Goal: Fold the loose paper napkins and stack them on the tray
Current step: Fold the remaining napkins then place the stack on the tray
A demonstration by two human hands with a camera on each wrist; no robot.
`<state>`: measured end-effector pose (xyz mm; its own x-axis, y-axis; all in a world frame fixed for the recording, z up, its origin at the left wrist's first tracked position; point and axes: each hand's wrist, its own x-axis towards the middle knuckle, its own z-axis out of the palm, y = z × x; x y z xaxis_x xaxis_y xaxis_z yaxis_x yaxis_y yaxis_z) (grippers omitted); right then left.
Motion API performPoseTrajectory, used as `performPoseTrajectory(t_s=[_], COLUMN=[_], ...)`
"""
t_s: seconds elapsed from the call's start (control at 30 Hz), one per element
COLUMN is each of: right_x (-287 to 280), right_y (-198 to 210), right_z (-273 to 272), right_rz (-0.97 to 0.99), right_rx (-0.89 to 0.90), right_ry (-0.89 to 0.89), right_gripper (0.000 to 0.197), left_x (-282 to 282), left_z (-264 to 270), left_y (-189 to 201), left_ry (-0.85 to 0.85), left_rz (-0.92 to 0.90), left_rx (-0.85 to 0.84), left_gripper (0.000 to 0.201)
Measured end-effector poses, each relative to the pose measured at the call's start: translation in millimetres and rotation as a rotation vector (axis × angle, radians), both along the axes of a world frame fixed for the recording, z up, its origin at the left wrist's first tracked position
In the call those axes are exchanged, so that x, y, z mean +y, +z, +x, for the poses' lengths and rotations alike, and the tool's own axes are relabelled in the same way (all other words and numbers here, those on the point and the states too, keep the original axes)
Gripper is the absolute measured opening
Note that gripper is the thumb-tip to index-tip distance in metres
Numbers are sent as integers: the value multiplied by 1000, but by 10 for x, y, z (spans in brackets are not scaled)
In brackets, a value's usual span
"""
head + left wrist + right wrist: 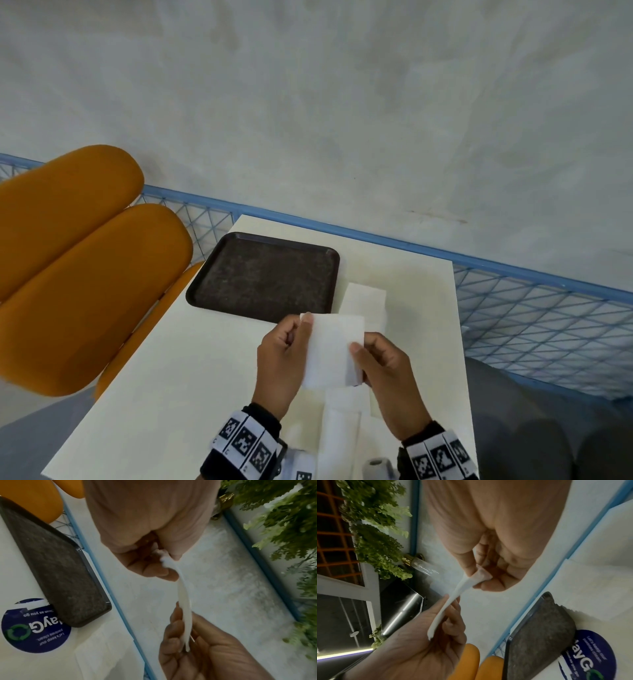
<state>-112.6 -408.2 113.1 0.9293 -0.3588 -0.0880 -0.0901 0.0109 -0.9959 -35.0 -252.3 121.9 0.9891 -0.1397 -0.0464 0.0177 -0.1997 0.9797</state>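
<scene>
Left hand (279,359) and right hand (388,375) each pinch a side edge of a white napkin (332,349), held above the table (171,394) just in front of the dark tray (267,274).

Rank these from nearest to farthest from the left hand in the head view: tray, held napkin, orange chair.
1. Held napkin: pinched in the left hand, above the table.
2. Tray: just beyond the hand, on the table, nothing on it.
3. Orange chair: far to the left, off the table.
</scene>
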Motion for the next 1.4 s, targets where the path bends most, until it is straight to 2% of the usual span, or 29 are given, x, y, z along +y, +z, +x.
performPoseTrajectory(t_s=[0.1,0.17,0.33,0.5,0.6,0.7,0.87,1.0,1.17,1.4], right_x=[-62,-121,-233,-383,-462,-660,-1180,-1358,-1347,-1244], right_y=[-91,-102,-133,-265,-309,-443,-752,-958,-1196,-1244], right_z=[62,113,215,387,477,615,947,1289,1502,1526], right_rz=[-34,-71,-188,-118,-98,-87,-131,-152,-212,-294], right_rx=[34,45,50,97,125,158,229,310,384,466], right_ry=[-129,-164,-143,-231,-206,-290,-456,-437,-419,-398], right_gripper=[14,15,17,15,12,2,4,13,15,12], left_x=[1,6,-40,-206,-254,-107,357,686,906,1023], left_z=[89,161,377,460,549,659,646,554,424,253], left_y=[-45,-90,-246,-263,-377,-621,-1014,-1300,-1463,-1522], left_ry=[-168,-278,-239,-294,-234,-183,-200,-189,-265,-161], left_rz=[-57,-19,37,34,65,133,290,409,529,571], left_rx=[172,230,257,163,179,284,405,465,515,531], left_gripper=[17,13,16,14,12,10,8,8,12,5])
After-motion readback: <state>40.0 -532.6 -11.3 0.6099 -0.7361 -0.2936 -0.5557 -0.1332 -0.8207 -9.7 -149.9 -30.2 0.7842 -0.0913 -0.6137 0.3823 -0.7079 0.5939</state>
